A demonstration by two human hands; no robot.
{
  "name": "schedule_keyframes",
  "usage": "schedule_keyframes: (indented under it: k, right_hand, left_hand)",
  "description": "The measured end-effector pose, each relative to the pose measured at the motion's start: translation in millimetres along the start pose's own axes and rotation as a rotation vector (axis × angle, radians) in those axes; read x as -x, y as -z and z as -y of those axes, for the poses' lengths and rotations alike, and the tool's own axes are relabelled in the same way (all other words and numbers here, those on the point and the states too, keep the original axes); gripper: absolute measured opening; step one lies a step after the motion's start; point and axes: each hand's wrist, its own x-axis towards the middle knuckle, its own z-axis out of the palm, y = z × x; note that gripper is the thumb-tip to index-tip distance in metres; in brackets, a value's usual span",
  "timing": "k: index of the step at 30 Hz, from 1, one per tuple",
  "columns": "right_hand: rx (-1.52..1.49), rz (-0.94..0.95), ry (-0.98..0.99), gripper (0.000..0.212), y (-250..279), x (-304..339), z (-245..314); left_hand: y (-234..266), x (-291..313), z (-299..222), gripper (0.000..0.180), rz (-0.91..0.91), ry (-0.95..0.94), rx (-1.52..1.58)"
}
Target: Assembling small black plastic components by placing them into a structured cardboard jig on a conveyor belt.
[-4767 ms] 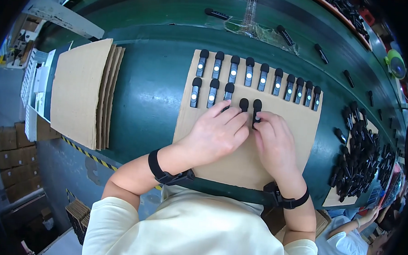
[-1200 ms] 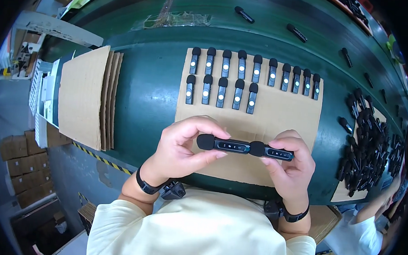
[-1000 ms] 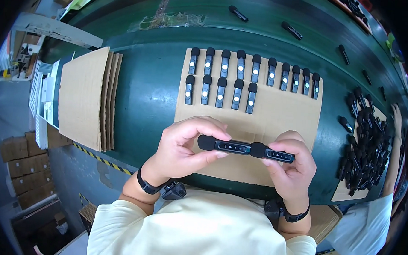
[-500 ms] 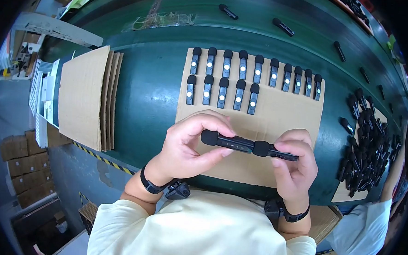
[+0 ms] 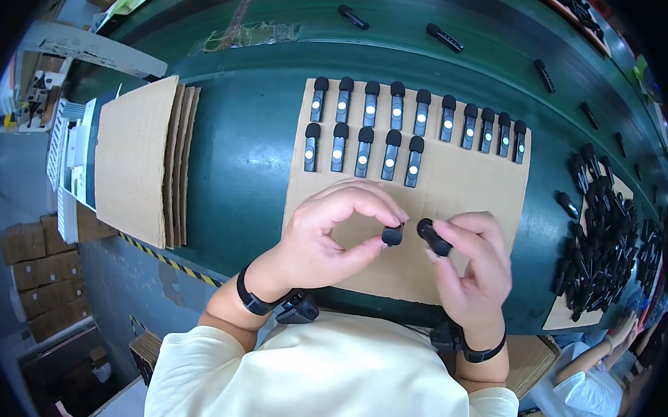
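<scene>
My left hand (image 5: 332, 242) pinches one small black stick-shaped device (image 5: 392, 234) between thumb and fingertips, seen end-on. My right hand (image 5: 472, 268) grips a second black device (image 5: 434, 237) just to its right. Both hover over the near part of a cardboard sheet (image 5: 471, 193) lying on the green belt. Farther back on that sheet lie two rows of the same black devices (image 5: 398, 129), each with a lit white dot. The near row is shorter and ends at a device (image 5: 413, 161) above my hands.
A heap of loose black devices (image 5: 604, 238) sits on another cardboard at the right. A stack of plain cardboard sheets (image 5: 136, 157) lies at the left. Single devices (image 5: 443, 37) are scattered on the far belt. Another person (image 5: 589, 388) is at the lower right.
Earlier both hands pressed devices onto the sheet. Then they held two devices end to end, level. Now the devices are turned end-on toward me and a small gap separates them.
</scene>
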Motion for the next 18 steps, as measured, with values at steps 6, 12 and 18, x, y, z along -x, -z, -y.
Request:
schedule_keyframes:
  k: [6, 12, 18]
  right_hand:
    - [0.017, -0.039, 0.031, 0.034, -16, -5, -5]
    - [0.137, 0.052, 0.051, 0.030, -1, -7, -19]
    - [0.405, 0.047, 0.014, 0.026, 22, -20, -41]
  left_hand:
    - [-9, -2, -2, 0.029, -0.001, -0.044, -0.126]
    - [-16, -12, 1, 0.027, 0.028, -0.121, -0.444]
    - [-30, -32, 15, 0.027, 0.019, -0.233, -0.693]
